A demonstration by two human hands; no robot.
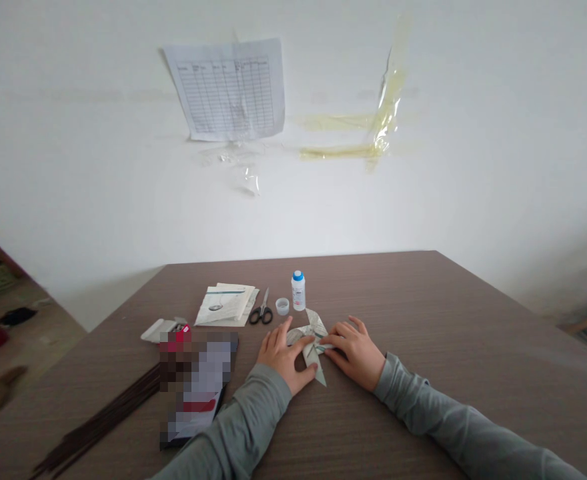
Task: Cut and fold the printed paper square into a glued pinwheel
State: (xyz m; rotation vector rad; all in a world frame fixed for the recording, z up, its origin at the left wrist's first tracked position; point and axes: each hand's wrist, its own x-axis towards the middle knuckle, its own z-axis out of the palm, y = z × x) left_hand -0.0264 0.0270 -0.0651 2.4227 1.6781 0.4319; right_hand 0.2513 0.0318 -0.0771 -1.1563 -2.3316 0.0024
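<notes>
Pressing flat on a folded paper pinwheel (pixel 312 340) at the worktop's (pixel 423 300) near middle: left hand (pixel 284 353) and right hand (pixel 353 347), fingers spread, neither grip closed. Looking light, flimsy, easily creased; best pinched at the points. Standing at 12 o'clock: blue-capped bottle (pixel 298 291), label unreadable.

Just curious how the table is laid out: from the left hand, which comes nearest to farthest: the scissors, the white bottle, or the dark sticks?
1. Scissors, just beyond the left hand.
2. White bottle, farther back, slightly to the right.
3. Dark sticks, far off at the table's left edge.
</notes>
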